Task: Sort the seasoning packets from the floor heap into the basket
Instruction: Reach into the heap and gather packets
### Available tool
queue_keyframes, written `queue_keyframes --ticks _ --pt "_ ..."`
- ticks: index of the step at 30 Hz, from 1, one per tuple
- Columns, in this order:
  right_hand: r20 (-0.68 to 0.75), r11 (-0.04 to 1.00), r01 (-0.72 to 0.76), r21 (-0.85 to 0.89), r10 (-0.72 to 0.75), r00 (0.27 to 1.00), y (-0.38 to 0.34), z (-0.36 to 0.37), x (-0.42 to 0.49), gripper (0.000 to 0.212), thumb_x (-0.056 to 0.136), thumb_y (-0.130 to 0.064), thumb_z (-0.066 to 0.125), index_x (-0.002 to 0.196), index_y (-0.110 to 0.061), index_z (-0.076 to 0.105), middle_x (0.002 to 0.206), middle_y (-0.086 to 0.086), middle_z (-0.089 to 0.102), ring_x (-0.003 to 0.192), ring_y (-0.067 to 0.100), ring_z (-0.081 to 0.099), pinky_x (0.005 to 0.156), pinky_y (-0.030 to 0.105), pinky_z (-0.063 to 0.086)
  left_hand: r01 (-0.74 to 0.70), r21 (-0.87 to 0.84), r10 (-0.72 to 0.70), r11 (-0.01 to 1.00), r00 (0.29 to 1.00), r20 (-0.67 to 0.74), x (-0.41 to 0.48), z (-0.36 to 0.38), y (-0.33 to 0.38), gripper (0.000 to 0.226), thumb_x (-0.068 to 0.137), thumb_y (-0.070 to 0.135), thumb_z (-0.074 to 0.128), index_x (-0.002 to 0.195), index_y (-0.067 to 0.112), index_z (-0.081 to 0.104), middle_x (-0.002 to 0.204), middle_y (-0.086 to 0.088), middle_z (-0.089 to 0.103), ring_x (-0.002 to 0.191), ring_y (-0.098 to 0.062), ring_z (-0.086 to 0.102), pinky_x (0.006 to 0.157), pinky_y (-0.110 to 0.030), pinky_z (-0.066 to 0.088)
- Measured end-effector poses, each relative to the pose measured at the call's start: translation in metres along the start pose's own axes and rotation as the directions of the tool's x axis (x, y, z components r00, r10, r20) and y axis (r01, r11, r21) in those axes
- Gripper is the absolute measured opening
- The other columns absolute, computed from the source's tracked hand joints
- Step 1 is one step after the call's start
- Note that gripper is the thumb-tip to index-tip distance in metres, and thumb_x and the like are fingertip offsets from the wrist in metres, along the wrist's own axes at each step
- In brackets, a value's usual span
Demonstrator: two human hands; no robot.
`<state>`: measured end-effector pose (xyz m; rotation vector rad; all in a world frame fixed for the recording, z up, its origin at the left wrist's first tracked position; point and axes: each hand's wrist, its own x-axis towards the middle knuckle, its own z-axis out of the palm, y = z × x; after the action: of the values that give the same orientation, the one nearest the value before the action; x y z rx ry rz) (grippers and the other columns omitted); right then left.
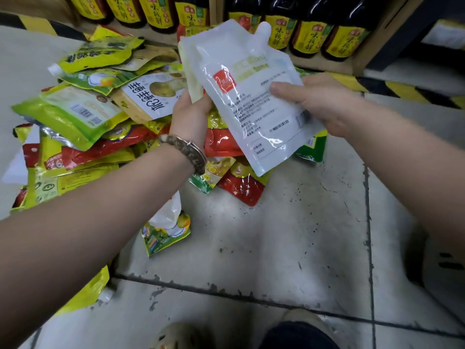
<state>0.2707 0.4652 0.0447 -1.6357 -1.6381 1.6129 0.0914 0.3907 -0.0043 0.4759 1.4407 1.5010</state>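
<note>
A white spouted pouch (247,79) with a red logo and a barcode is held up above the floor heap (95,114). My right hand (319,102) grips its right edge, thumb lying across the printed back. My left hand (190,114), with a bead bracelet on the wrist, holds the lower left edge together with a second pale packet (190,71) tucked behind the pouch. The heap of green, yellow, red and white seasoning packets spreads over the tiles to the left and underneath the pouch. No basket is in view.
Dark sauce bottles (309,36) with yellow labels stand in cardboard trays along the far edge. Yellow-black hazard tape (402,89) runs along the floor. One green packet (166,233) lies apart near my left forearm. Grey tiles lie in front, my shoe (299,328) at the bottom.
</note>
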Motion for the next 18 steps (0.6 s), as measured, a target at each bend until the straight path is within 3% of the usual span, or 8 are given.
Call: queue_keyframes --ticks 3,6,9,12,14,18 --pt "-0.088 0.987 0.125 0.102 -0.116 0.989 -0.005 -0.01 -0.016 0.009 0.084 -0.025 0.07 0.09 -0.021 0.067 0.084 -0.006 0.074 0.077 0.01 0.071 0.067 0.024 0.056 -0.02 -0.038 0.021 0.999 0.999 0.029 -0.001 0.018 0.006 0.022 0.074 0.01 0.067 0.095 0.017 0.07 0.105 -0.013 0.071 0.104 -0.034 0.064 0.094 -0.055 0.047" --pt "-0.246 0.964 0.219 0.152 -0.178 0.953 -0.012 -0.03 -0.043 0.008 0.083 -0.015 0.07 0.088 -0.019 0.066 0.075 -0.009 0.073 0.069 0.006 0.07 0.061 0.021 0.054 -0.065 -0.043 0.068 0.997 0.995 0.074 -0.006 0.04 0.019 0.016 0.064 0.017 0.071 0.079 0.021 0.071 0.095 -0.008 0.072 0.104 -0.037 0.064 0.094 -0.056 0.047" --pt "-0.387 0.923 0.286 0.258 -0.173 0.906 -0.018 -0.047 -0.072 0.011 0.084 -0.005 0.067 0.092 -0.012 0.065 0.091 0.003 0.073 0.083 0.018 0.071 0.074 0.034 0.058 -0.103 -0.005 0.103 0.995 0.985 0.141 -0.015 0.065 0.044 0.016 0.063 0.021 0.072 0.079 0.024 0.071 0.094 -0.003 0.073 0.101 -0.031 0.066 0.094 -0.052 0.049" --pt "-0.552 0.879 0.329 0.344 -0.095 0.829 -0.033 -0.057 -0.105 0.011 0.085 -0.004 0.065 0.095 -0.009 0.064 0.094 0.007 0.071 0.082 0.019 0.069 0.076 0.034 0.058 -0.135 -0.008 0.133 0.991 0.964 0.232 -0.029 0.09 0.074 0.018 0.071 0.014 0.073 0.085 0.023 0.067 0.086 0.004 0.074 0.096 -0.024 0.068 0.094 -0.048 0.05" --pt "-0.647 0.857 0.386 0.341 -0.084 0.758 -0.047 -0.064 -0.128 0.012 0.084 -0.002 0.065 0.094 -0.009 0.064 0.096 0.009 0.071 0.086 0.022 0.069 0.079 0.037 0.058 -0.172 -0.013 0.168 0.985 0.941 0.293 -0.039 0.11 0.094 0.019 0.08 0.005 0.07 0.087 0.022 0.064 0.074 0.012 0.072 0.082 -0.014 0.069 0.09 -0.041 0.054" --pt "-0.783 0.87 0.427 0.245 -0.082 0.617 -0.078 -0.098 -0.188 0.016 0.081 -0.002 0.067 0.084 -0.017 0.062 0.093 0.006 0.071 0.086 0.021 0.069 0.08 0.042 0.057 -0.131 -0.116 0.167 0.985 0.906 0.389 -0.07 0.153 0.129 0.024 0.078 -0.005 0.068 0.098 0.008 0.066 0.082 -0.003 0.074 0.078 -0.02 0.071 0.073 -0.037 0.058"
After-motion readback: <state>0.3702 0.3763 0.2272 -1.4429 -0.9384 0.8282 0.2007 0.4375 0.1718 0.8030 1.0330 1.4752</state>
